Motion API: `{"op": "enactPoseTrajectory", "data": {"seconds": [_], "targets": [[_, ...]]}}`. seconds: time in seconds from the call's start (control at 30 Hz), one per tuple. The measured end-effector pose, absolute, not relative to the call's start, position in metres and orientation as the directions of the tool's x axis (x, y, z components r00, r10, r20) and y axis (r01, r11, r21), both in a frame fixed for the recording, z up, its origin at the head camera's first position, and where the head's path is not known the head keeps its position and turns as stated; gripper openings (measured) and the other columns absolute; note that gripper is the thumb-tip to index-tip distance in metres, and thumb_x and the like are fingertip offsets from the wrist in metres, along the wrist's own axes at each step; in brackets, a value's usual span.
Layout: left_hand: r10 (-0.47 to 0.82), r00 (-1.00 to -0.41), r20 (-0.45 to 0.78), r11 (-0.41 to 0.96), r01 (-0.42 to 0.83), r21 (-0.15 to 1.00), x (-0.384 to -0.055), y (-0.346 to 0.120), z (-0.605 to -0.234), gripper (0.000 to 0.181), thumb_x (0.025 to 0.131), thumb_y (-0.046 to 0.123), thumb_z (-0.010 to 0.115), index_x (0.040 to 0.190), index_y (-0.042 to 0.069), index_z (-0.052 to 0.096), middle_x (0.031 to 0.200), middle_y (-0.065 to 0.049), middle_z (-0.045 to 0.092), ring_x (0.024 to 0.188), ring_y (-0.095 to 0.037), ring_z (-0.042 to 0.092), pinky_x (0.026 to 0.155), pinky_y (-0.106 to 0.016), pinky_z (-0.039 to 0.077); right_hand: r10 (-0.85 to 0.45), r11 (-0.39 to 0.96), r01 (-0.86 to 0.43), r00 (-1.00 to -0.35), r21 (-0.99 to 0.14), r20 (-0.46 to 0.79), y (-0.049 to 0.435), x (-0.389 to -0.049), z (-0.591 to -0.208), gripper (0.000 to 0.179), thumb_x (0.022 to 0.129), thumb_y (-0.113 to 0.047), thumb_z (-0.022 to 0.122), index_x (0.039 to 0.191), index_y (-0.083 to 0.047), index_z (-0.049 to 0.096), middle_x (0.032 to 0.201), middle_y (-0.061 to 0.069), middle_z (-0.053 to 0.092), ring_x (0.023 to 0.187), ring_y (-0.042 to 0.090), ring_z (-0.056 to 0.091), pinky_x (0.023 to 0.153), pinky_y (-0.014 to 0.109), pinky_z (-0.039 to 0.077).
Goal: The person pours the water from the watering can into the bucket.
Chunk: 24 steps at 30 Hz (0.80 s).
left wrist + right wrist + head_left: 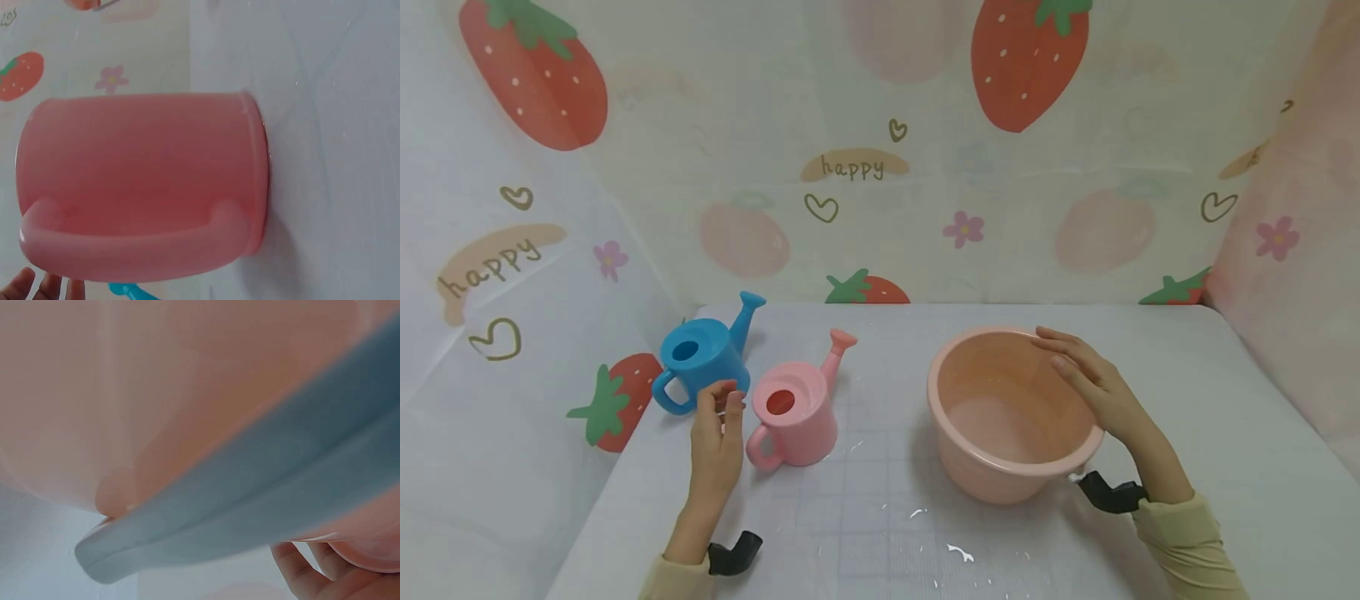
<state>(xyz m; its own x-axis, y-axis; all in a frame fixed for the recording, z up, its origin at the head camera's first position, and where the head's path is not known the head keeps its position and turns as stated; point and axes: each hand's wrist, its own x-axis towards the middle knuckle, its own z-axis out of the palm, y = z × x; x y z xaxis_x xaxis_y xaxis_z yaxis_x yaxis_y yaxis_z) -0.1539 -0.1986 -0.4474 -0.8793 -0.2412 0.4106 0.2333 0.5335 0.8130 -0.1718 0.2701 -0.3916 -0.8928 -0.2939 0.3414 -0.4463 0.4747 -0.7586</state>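
Note:
A blue watering can (703,354) stands at the left of the table, with a pink watering can (801,425) right of it and nearer. My left hand (717,446) hovers by both cans, fingers slightly bent and holding nothing. The left wrist view is filled by the pink can's body and handle (137,250); a few fingertips (50,287) show beyond it. At the right stands a pale pink basin (992,483). My right hand (1101,387) rests on its right rim, fingers rather straight, thumb toward the inside. In the right wrist view a grey-blue band (250,494) crosses before the basin.
The white table (880,533) has small wet spots between the pink can and the basin and toward the front. A strawberry-print sheet (887,100) hangs behind and along both sides. A black wrist camera mount (1108,493) sits close to the basin.

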Motion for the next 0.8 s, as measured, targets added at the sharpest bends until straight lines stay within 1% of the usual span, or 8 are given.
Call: {"op": "enactPoseTrajectory", "data": {"seconds": [0.1, 0.17, 0.23, 0.33, 0.4, 0.6, 0.8], "targets": [[-0.227, -0.900, 0.371, 0.528, 0.206, 0.824, -0.152, -0.196, -0.450, 0.037, 0.099, 0.030, 0.043, 0.126, 0.006, 0.040, 0.119, -0.013, 0.053, 0.100, -0.016, 0.052, 0.083, -0.034, 0.043, -0.296, 0.472, -0.446, -0.893, -0.760, 0.340, 0.270, -0.172, -0.392, 0.035, 0.099, -0.013, 0.041, 0.133, -0.015, 0.050, 0.145, 0.002, 0.038, 0.135, 0.010, 0.029, 0.098, 0.010, 0.026], [-0.221, -0.908, 0.355, 0.527, 0.194, 0.827, -0.151, -0.195, -0.451, 0.038, 0.099, 0.032, 0.042, 0.127, 0.006, 0.039, 0.120, -0.013, 0.052, 0.100, -0.017, 0.053, 0.083, -0.034, 0.043, -0.297, 0.470, -0.446, -0.893, -0.762, 0.339, 0.269, -0.172, -0.392, 0.035, 0.099, -0.013, 0.042, 0.133, -0.015, 0.050, 0.145, 0.002, 0.038, 0.135, 0.010, 0.029, 0.098, 0.010, 0.026], [-0.221, -0.916, 0.336, 0.531, 0.176, 0.829, -0.150, -0.194, -0.452, 0.040, 0.099, 0.033, 0.041, 0.127, 0.006, 0.039, 0.120, -0.012, 0.052, 0.100, -0.017, 0.053, 0.083, -0.029, 0.043, -0.297, 0.470, -0.445, -0.893, -0.762, 0.339, 0.269, -0.172, -0.392, 0.035, 0.099, -0.013, 0.042, 0.133, -0.015, 0.050, 0.145, 0.002, 0.038, 0.135, 0.011, 0.029, 0.098, 0.011, 0.027], [-0.226, -0.923, 0.312, 0.536, 0.150, 0.831, -0.150, -0.193, -0.453, 0.041, 0.099, 0.035, 0.040, 0.128, 0.006, 0.039, 0.119, -0.010, 0.051, 0.099, -0.015, 0.053, 0.079, -0.017, 0.041, -0.295, 0.473, -0.444, -0.893, -0.761, 0.338, 0.269, -0.172, -0.391, 0.035, 0.099, -0.013, 0.042, 0.133, -0.014, 0.050, 0.145, 0.003, 0.038, 0.136, 0.013, 0.029, 0.098, 0.012, 0.027], [-0.226, -0.925, 0.305, 0.537, 0.143, 0.831, -0.149, -0.192, -0.455, 0.041, 0.099, 0.036, 0.040, 0.128, 0.006, 0.039, 0.117, -0.008, 0.051, 0.098, -0.014, 0.052, 0.077, -0.013, 0.040, -0.292, 0.475, -0.442, -0.895, -0.761, 0.338, 0.269, -0.172, -0.391, 0.035, 0.099, -0.013, 0.042, 0.133, -0.014, 0.050, 0.145, 0.002, 0.038, 0.136, 0.014, 0.029, 0.099, 0.012, 0.027], [-0.214, -0.921, 0.327, 0.526, 0.173, 0.832, -0.147, -0.188, -0.460, 0.038, 0.098, 0.031, 0.043, 0.127, 0.007, 0.040, 0.109, -0.005, 0.052, 0.093, -0.009, 0.050, 0.073, -0.014, 0.042, -0.288, 0.479, -0.433, -0.899, -0.763, 0.330, 0.270, -0.172, -0.391, 0.035, 0.099, -0.013, 0.042, 0.133, -0.015, 0.050, 0.145, 0.002, 0.037, 0.135, 0.011, 0.029, 0.100, 0.015, 0.027], [-0.216, -0.923, 0.320, 0.505, 0.174, 0.845, -0.144, -0.184, -0.466, 0.038, 0.098, 0.031, 0.045, 0.129, 0.010, 0.038, 0.100, -0.003, 0.055, 0.083, -0.012, 0.055, 0.068, -0.016, 0.044, -0.287, 0.475, -0.435, -0.898, -0.765, 0.333, 0.270, -0.172, -0.391, 0.035, 0.099, -0.014, 0.042, 0.133, -0.015, 0.050, 0.145, 0.002, 0.038, 0.135, 0.010, 0.029, 0.100, 0.014, 0.027]]}}
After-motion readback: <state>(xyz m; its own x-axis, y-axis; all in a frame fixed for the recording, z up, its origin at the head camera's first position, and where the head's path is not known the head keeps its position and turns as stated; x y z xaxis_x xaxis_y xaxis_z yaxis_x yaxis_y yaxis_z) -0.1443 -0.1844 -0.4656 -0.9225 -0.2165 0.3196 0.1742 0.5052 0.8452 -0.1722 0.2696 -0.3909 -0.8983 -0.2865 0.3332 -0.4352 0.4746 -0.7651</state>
